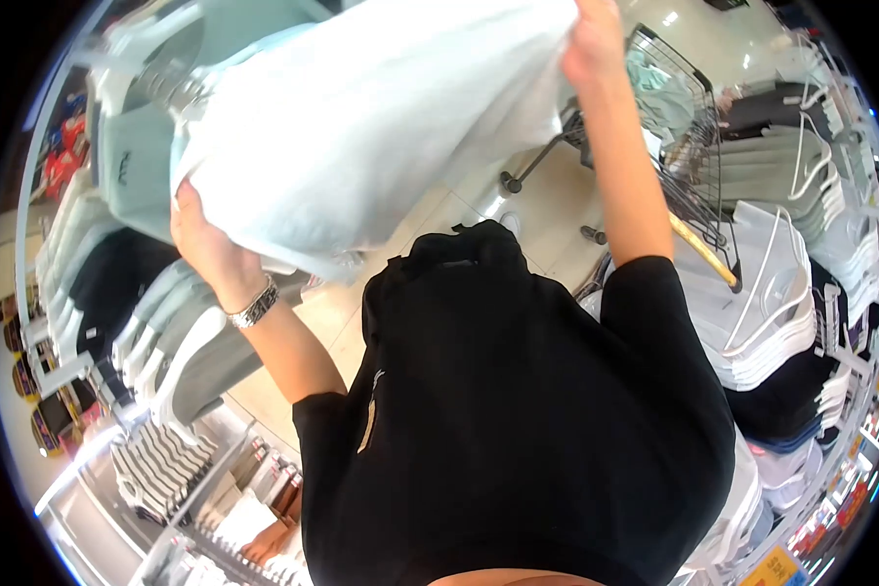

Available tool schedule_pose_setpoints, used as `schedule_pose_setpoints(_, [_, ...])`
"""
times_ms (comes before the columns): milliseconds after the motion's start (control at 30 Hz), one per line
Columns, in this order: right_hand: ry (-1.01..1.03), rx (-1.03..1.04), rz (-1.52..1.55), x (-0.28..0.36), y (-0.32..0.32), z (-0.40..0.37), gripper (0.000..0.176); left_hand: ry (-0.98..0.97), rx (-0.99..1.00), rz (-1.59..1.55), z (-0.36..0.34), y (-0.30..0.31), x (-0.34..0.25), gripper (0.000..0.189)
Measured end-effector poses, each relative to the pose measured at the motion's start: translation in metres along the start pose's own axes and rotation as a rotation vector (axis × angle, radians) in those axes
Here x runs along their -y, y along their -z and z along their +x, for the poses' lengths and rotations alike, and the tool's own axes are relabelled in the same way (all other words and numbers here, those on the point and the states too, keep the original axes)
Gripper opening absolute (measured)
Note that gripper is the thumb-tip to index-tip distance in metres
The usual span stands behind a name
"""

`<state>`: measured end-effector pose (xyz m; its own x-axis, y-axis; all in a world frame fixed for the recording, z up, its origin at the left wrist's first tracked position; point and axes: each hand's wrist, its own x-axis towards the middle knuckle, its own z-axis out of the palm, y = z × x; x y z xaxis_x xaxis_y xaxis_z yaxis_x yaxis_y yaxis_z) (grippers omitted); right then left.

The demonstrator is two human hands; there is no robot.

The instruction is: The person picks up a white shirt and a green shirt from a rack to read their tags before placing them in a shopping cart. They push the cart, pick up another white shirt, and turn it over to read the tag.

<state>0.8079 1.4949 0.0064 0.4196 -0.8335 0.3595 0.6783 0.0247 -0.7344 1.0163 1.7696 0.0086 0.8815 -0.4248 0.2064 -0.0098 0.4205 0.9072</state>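
A white cloth garment (361, 127) is stretched out between my two hands at the top of the view. My left hand (205, 239) grips its lower left corner, with the fingers mostly behind the cloth and a metal watch band on the wrist. At the upper right, my right hand (594, 44) pinches the opposite corner, slightly blurred. The fabric hangs in loose folds between them, over the floor and in front of the clothes rack on the left.
Hanging clothes (156, 176) fill the left side, above striped garments (161, 467). A wire shopping cart (698, 146) with green cloth inside stands beyond my right arm. Grey shirts on white hangers (767, 283) line the right side. Tiled floor (547, 230) shows between.
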Motion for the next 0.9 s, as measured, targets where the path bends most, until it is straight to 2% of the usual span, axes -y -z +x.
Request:
schedule_pose_setpoints(100, [-0.117, 0.022, 0.458, -0.002, -0.056, 0.007, 0.028, -0.005, 0.075, -0.087, -0.002, -0.049, 0.010, 0.039])
schedule_pose_setpoints(133, [-0.127, 0.241, 0.519, -0.022, -0.059, 0.016, 0.025, -0.022, 0.090, -0.101, -0.004, -0.070, 0.016, 0.041])
schedule_pose_setpoints(167, [-0.141, 0.021, 0.414, -0.014, -0.091, 0.017, 0.021, -0.042, 0.148, -0.049, -0.004, -0.086, 0.025, 0.050])
schedule_pose_setpoints(200, [-0.169, 0.074, 0.506, -0.010, -0.109, 0.018, 0.018, -0.113, 0.327, 0.022, -0.001, -0.100, 0.032, 0.055])
schedule_pose_setpoints(267, [-0.129, 0.256, 0.637, 0.008, -0.123, 0.028, 0.018, -0.376, 0.424, 0.357, 0.012, -0.132, 0.047, 0.052])
schedule_pose_setpoints(300, [-0.052, 0.341, 0.627, 0.014, -0.123, 0.039, 0.017, -0.369, 0.513, 0.488, 0.015, -0.150, 0.046, 0.048])
schedule_pose_setpoints(333, [0.090, 0.402, 0.507, 0.032, -0.116, 0.042, 0.017, -0.366, 0.537, 0.495, 0.018, -0.168, 0.044, 0.048])
schedule_pose_setpoints(400, [0.234, 0.505, 0.337, 0.059, -0.091, 0.053, 0.018, -0.290, 0.384, 0.325, 0.026, -0.211, 0.046, 0.038])
schedule_pose_setpoints(433, [0.527, 0.293, -0.012, 0.080, -0.078, 0.039, 0.019, -0.322, 0.415, 0.184, 0.031, -0.236, 0.046, 0.033])
schedule_pose_setpoints(467, [0.805, 0.057, -0.364, 0.104, -0.060, 0.026, 0.022, -0.274, 0.422, 0.111, 0.032, -0.266, 0.037, 0.031])
schedule_pose_setpoints(500, [0.720, 0.135, -0.716, 0.115, -0.023, 0.024, 0.028, -0.240, 0.480, -0.010, 0.040, -0.286, 0.037, 0.039])
schedule_pose_setpoints(533, [0.610, 0.211, -1.065, 0.119, 0.021, 0.024, 0.036, -0.257, 0.530, 0.014, 0.029, -0.330, 0.011, 0.046])
schedule_pose_setpoints(567, [0.808, 0.132, -1.043, 0.120, 0.064, 0.024, 0.037, -0.198, 0.603, -0.087, 0.032, -0.358, 0.002, 0.049])
schedule_pose_setpoints(600, [0.620, 0.013, -0.976, 0.122, 0.098, 0.005, 0.035, -0.095, 0.661, -0.180, 0.041, -0.377, -0.005, 0.042])
schedule_pose_setpoints(667, [0.041, -0.100, -1.117, 0.137, 0.149, -0.043, 0.030, -0.129, 0.768, -0.274, 0.045, -0.425, -0.006, 0.039])
schedule_pose_setpoints(733, [-0.205, -0.005, -1.388, 0.133, 0.205, -0.077, 0.031, -0.118, 0.857, -0.354, 0.037, -0.468, 0.007, 0.036])
schedule_pose_setpoints(800, [-0.270, 0.095, -1.473, 0.133, 0.239, -0.115, 0.035, -0.090, 0.931, -0.445, 0.027, -0.510, 0.019, 0.033])
schedule_pose_setpoints(833, [-0.272, 0.075, -1.480, 0.139, 0.246, -0.129, 0.035, -0.070, 0.960, -0.484, 0.019, -0.529, 0.026, 0.032])
schedule_pose_setpoints(900, [-0.608, 0.102, -1.333, 0.151, 0.252, -0.159, 0.045, -0.008, 1.012, -0.553, 0.001, -0.559, 0.046, 0.029])
